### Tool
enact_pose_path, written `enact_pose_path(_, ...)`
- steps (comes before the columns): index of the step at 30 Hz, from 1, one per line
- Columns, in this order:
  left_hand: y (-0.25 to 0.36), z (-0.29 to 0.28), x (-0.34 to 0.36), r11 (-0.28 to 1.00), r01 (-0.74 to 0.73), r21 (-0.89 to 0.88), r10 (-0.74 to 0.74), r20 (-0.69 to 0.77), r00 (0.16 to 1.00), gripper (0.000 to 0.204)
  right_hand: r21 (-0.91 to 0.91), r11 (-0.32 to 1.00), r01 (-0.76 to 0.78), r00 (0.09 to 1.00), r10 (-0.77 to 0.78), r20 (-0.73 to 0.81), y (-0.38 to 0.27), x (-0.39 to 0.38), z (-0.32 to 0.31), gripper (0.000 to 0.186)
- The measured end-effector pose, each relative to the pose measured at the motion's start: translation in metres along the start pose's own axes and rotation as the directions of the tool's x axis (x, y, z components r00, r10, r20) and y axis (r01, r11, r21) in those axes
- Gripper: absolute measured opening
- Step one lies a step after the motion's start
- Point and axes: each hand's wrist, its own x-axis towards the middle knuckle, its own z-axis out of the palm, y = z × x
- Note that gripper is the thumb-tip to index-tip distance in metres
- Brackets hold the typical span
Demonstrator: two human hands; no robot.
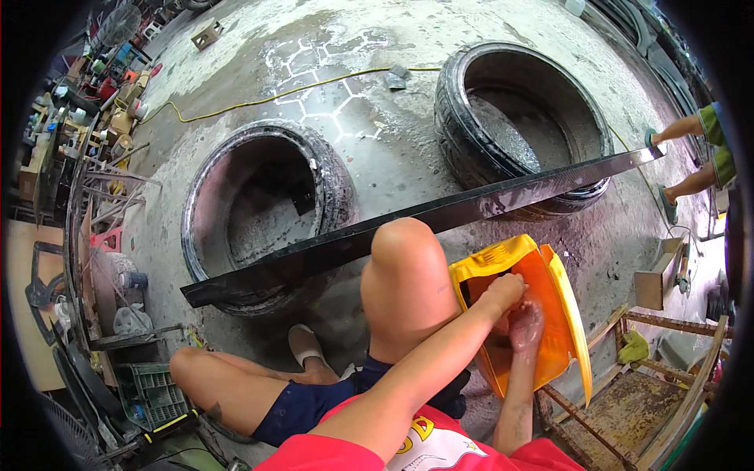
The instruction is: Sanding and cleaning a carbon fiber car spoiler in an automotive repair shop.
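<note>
Left hand (506,290), right hand (526,326): inside the yellow panel (556,334)
I am holding both half-curled, and cannot tell what, if anything, they are gripping. The panel is sitting beside my raised knee (408,271), probably light, stiff and slippery; its yellow rim (495,257) is likely offering the surest hold.

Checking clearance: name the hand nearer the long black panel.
Left. In the picture, the left hand is below the long black panel; the right hand is lower still.
</note>
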Motion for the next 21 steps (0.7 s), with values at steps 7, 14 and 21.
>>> enact_pose_path(7, -0.015, -0.016, 0.013, 0.914, 0.168, -0.369, -0.130, 0.125, 0.984, 0.047, -0.394, 0.909, -0.136, 0.973, 0.048, -0.225, 0.035, 0.000, 0.158, 0.035)
enact_pose_path(14, 0.004, -0.011, 0.007, 0.882, 0.183, -0.434, -0.090, 0.226, 0.970, 0.048, -0.543, 0.825, -0.160, 0.948, -0.026, -0.318, -0.011, -0.038, 0.111, 0.042)
enact_pose_path(21, 0.000, -0.001, 0.001, 0.988, 0.086, -0.126, -0.077, 0.074, 0.994, 0.038, -0.309, 0.903, -0.298, 0.914, 0.177, -0.365, 0.010, -0.020, -0.031, 0.036)
